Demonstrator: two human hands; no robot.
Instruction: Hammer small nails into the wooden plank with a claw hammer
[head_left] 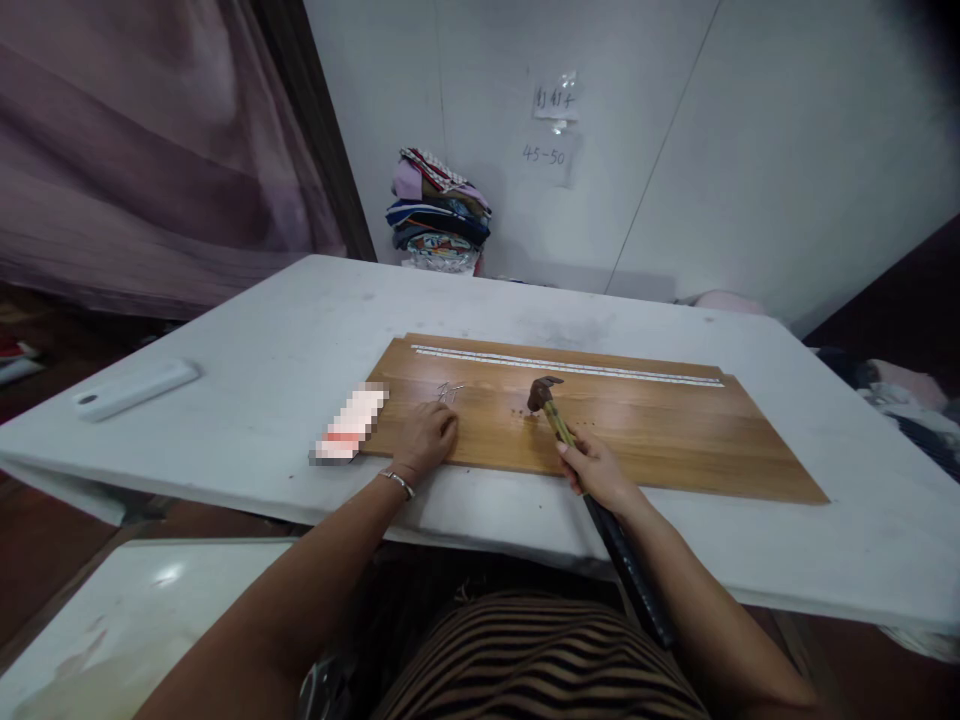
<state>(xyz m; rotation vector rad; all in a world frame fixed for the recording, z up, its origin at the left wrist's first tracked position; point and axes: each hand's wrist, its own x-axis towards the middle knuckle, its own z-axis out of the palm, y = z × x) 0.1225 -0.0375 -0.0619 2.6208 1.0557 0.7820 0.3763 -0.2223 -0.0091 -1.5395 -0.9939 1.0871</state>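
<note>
My right hand grips a claw hammer by its handle, close below the head. The hammer's rusty-looking head is over the middle of a brown wooden board, and its dark handle end reaches back under my forearm. Small dark marks or nail tops show beside the head, too small to tell apart. On the board's left part rests my left hand, its fingers curled in and the fingertips hidden. Several loose nails lie just beyond its knuckles. Two white strips with markings run along the board's far side.
A pixelated flat object lies at the board's left end. Farther left on the white table is a white elongated object. Folded cloths are stacked by the wall, near handwritten papers. A pale surface stands at lower left.
</note>
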